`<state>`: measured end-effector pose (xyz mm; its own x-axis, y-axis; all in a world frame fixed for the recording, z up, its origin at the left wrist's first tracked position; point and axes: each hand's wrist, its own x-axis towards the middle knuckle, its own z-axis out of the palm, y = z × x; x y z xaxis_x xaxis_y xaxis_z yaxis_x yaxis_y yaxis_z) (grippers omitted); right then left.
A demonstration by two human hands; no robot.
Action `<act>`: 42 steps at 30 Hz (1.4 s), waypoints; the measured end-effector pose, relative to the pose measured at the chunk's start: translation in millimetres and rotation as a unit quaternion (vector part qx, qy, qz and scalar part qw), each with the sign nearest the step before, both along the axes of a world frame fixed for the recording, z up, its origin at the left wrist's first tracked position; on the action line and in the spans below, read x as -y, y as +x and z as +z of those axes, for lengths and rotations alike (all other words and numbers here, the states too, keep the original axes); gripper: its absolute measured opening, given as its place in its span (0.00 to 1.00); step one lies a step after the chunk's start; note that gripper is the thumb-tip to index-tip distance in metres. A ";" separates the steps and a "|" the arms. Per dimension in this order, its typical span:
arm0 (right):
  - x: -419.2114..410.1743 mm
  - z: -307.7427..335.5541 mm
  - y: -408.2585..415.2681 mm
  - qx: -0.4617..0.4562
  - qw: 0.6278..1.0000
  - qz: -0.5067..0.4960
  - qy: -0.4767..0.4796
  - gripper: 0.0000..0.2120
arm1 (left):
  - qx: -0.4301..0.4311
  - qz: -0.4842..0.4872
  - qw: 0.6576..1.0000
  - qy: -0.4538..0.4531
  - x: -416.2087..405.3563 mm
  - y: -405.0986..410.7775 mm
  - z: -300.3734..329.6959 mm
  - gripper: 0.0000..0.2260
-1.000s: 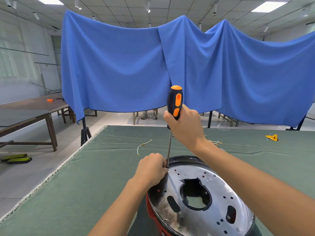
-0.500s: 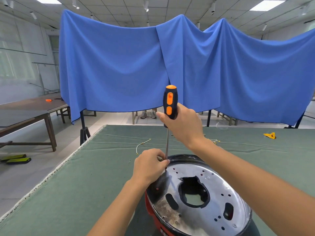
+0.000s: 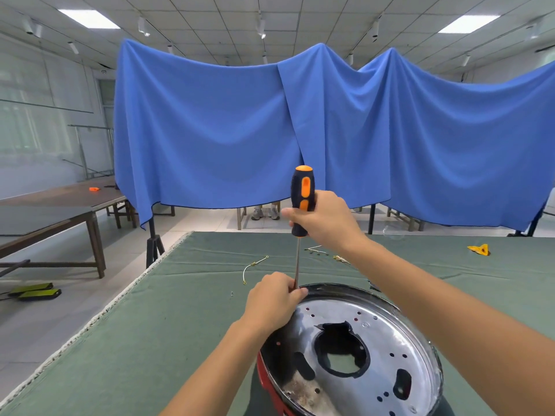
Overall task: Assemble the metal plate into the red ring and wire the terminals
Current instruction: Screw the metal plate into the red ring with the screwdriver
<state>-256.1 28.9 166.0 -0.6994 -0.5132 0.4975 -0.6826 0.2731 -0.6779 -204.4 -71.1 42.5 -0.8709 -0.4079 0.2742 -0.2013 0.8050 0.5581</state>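
Head view: metal plate [image 3: 375, 343] seated in the red ring [image 3: 265, 382], low and right of centre on the green cloth [image 3: 144, 349], near the front edge of the frame. Screwdriver [image 3: 301, 202] standing upright at the plate's far-left rim, tip hidden behind the left hand [image 3: 274, 298], which curls around the lower shaft to steady it. Right hand [image 3: 322, 220] wrapped tight round the black-and-orange handle. Looks like a fixing screw going in at the rim, so plate placement appears done and fastening under way (whether a screw sits under the tip cannot be told). Wiring seemingly all left: one loose wire [image 3: 252, 267] with ring ends lying on the cloth beyond the left hand, more small wires and bits [image 3: 318, 250] farther back, none attached. Yellow piece [image 3: 479, 249] well apart at far right. Plenty of bare cloth to the left and behind the plate for moving; cloth's fringed left edge [image 3: 99, 316] drops to the floor, with wooden tables [image 3: 60, 217] beyond it
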 end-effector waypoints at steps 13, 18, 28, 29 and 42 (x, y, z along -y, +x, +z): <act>0.6 3.2 3.1 0.036 0.997 0.061 -0.002 0.11 | 0.007 0.056 0.996 -0.066 -11.3 -8.4 -8.9 0.15; 3.0 -5.3 6.9 -0.050 0.993 -0.103 -0.009 0.21 | -0.101 0.055 0.993 0.011 -16.0 -4.8 -7.1 0.09; 3.8 13.4 13.3 0.099 0.989 0.108 -0.018 0.12 | -0.087 0.072 0.993 -0.022 -15.6 -5.2 -10.3 0.13; 3.7 12.1 13.5 0.079 0.992 0.101 -0.011 0.10 | -0.084 0.075 0.993 -0.024 -16.5 -4.9 -10.3 0.13; 4.0 -3.6 4.8 0.129 0.985 0.104 -0.051 0.12 | -0.150 0.064 0.983 0.080 -11.4 -1.3 -10.4 0.12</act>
<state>-251.3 25.0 162.5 -0.6948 -0.6152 0.3726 -0.5175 0.0679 -0.8530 -205.7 -59.7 32.1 -0.6999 -0.5675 0.4338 -0.1025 0.6808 0.7252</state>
